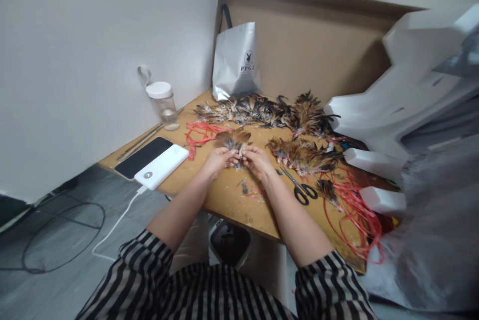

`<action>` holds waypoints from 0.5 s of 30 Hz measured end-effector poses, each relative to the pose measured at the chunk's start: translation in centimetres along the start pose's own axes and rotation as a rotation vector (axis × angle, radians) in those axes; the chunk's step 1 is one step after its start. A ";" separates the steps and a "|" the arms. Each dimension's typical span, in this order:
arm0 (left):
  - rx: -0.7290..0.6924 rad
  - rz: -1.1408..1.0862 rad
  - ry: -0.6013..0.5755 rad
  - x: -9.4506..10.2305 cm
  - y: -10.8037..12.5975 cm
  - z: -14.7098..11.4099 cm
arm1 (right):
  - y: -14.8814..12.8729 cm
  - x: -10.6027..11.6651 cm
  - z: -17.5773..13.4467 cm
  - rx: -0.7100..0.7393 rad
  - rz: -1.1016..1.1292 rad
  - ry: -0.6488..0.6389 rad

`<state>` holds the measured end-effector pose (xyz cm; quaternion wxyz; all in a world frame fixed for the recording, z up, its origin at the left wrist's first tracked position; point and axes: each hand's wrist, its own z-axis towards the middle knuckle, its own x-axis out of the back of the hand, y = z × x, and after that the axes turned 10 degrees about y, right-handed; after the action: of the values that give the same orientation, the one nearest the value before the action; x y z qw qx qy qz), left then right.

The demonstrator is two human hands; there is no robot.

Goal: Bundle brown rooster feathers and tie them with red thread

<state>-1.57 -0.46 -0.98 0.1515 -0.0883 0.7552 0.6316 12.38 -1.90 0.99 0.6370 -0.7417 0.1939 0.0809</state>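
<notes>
Both hands meet over the middle of the wooden table (220, 192), pinching a small bunch of brown feathers (235, 136) at its pale quill end. My left hand (221, 160) is closed on the bunch from the left. My right hand (257, 161) grips it from the right, fingertips close to the left ones. The feathers fan out away from me. Black-handled scissors (300, 187) lie right of my right hand. Beyond them is a pile of brown feather bunches (305, 154). Red plastic strips (204, 133) lie left of the held bunch.
A long heap of dark feathers (258, 110) runs along the back, before a silver bag (237, 60). A phone (147, 156), white power bank (161, 166) and clear jar (164, 105) stand left. More red strips (355, 210) tangle at right, near white foam (381, 80).
</notes>
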 end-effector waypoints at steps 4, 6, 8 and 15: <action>0.006 0.021 -0.025 -0.1 0.0 -0.2 | 0.3 -0.3 0.0 0.033 -0.017 0.018; 0.012 0.026 -0.023 -0.2 0.0 -0.3 | 0.4 -0.3 0.0 0.038 -0.032 0.023; 0.013 0.030 -0.024 -0.2 0.0 -0.3 | 0.6 -0.2 0.1 0.038 -0.044 0.034; 0.023 0.017 -0.046 -0.2 0.1 -0.4 | 1.2 0.0 0.6 0.019 -0.005 0.057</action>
<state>-1.44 -0.85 -0.75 0.1646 -0.0656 0.7594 0.6261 12.01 -1.45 -0.20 0.6386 -0.7379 0.2109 0.0564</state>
